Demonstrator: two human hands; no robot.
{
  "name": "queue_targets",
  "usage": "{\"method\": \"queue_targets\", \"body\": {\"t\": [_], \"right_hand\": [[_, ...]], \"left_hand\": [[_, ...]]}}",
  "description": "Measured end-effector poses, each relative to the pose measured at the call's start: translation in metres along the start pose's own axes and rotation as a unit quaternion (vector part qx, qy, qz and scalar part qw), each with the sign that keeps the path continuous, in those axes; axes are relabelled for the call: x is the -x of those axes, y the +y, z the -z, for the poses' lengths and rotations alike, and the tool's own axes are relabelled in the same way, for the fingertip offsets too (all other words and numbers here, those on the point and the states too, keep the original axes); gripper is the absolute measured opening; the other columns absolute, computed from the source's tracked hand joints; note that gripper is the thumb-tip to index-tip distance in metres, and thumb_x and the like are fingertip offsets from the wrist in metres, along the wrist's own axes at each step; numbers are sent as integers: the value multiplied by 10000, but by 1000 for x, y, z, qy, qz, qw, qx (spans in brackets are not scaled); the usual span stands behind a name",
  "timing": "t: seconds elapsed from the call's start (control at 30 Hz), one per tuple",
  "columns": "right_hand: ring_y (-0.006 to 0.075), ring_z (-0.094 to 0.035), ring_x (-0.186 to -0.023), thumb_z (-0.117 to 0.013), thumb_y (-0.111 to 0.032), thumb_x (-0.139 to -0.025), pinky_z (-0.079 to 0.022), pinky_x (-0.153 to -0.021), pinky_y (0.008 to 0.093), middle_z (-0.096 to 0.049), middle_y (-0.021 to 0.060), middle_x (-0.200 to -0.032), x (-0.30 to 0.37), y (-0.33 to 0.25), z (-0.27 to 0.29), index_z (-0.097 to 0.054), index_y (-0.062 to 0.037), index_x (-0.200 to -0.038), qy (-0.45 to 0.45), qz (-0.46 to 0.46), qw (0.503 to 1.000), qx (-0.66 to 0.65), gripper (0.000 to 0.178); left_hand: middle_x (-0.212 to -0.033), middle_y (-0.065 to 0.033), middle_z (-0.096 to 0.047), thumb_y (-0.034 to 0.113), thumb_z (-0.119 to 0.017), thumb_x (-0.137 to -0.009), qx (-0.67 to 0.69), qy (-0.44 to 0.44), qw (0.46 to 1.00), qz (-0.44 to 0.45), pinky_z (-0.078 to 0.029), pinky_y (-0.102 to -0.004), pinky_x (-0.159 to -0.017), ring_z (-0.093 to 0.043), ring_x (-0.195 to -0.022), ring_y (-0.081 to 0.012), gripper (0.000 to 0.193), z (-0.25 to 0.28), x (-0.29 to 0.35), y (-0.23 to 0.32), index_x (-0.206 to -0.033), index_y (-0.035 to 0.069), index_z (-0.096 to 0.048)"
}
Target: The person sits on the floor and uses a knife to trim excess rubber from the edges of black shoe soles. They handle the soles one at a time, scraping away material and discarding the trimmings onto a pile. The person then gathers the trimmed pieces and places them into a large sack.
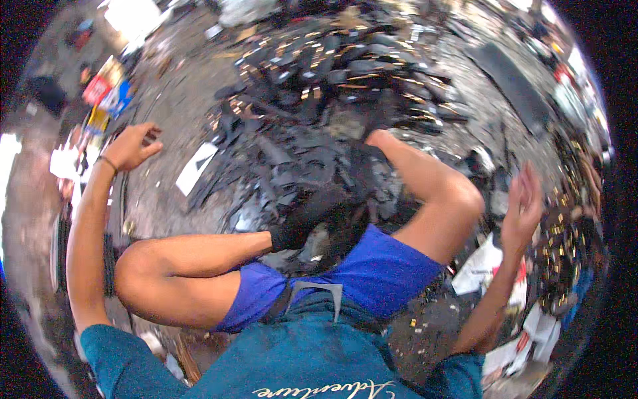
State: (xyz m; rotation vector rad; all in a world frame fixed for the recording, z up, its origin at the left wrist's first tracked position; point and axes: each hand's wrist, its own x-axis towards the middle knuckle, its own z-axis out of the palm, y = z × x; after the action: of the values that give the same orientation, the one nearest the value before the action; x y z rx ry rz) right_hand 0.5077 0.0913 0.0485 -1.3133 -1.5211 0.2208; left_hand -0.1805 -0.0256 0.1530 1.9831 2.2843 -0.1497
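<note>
Two bare hands are up in the air and neither one holds anything: the left hand [130,147] hovers out at the left with its fingers loosely curled and a thin band at the wrist, while the right hand [522,207] is raised at the right, fingers straight and close together, palm turned inward. Between them, spread across the floor ahead of the person's knees, lies the heap of dark scraps [319,113], flat black strips and offcuts piled too thick to count, matte and ragged-edged, with small brassy glints scattered through the far side. One white rectangular card [196,167] lies at the heap's near-left edge, closest to the left hand. Two bent knees frame the pile, clad in blue shorts [372,269], and a teal shirt [299,359] fills the bottom. Under the right hand sit a few white papers [480,266] on the gritty grey floor [176,86]; colourful packets [106,93] lie far left.
</note>
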Motion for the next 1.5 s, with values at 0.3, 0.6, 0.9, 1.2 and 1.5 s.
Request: {"method": "queue_targets", "body": {"t": [0.3,0.6,0.9,1.2,1.5], "right_hand": [[386,-681,-900,-620,-429,-897,-536,-804,477,-694,228,-935,-158,-81,-312,-694,-33,-990,-421,277,821,267,413],[441,-484,-1276,-520,-643,-894,-386,-1074,443,-506,352,-1326,-10,55,-442,-423,81,-1381,-544,-86,788,275,878],[500,-241,-1405,-363,-748,-893,-255,-1112,611,-231,327,-1529,40,174,-423,-130,-5,-1531,-489,-239,698,465,1007],[451,-239,-1420,-266,-740,-924,-282,-1018,733,-168,167,-1604,73,154,-465,-105,-293,-1566,-311,-316,705,553,799],[404,-186,-1457,-292,-725,-932,-218,-1079,706,-146,130,-1619,82,164,-447,-74,-294,-1569,-280,-317,698,577,799]], "left_hand": [[-1065,-215,-688,306,-664,-874,29,-68,993,95,-517,-426,-886,-667,-998,-349,424,-73,21,-64,-1164,1,-619],[-1178,-256,-638,430,-699,-823,50,-123,966,220,-486,-445,-961,-610,-1114,-399,608,-211,-85,-184,-1244,6,-587],[-1418,-280,-424,419,-794,-702,197,207,898,335,-395,-505,-1060,-462,-1272,-461,910,-384,-241,-159,-1414,14,-397],[-1111,-225,-664,382,-787,-772,448,284,747,401,-499,-385,-915,-647,-1014,-308,706,-379,-269,-249,-1262,-59,-536],[-838,-191,-662,211,-561,-974,322,304,798,409,-460,-362,-652,-630,-735,-203,230,-276,-322,-190,-977,3,-660]]}}
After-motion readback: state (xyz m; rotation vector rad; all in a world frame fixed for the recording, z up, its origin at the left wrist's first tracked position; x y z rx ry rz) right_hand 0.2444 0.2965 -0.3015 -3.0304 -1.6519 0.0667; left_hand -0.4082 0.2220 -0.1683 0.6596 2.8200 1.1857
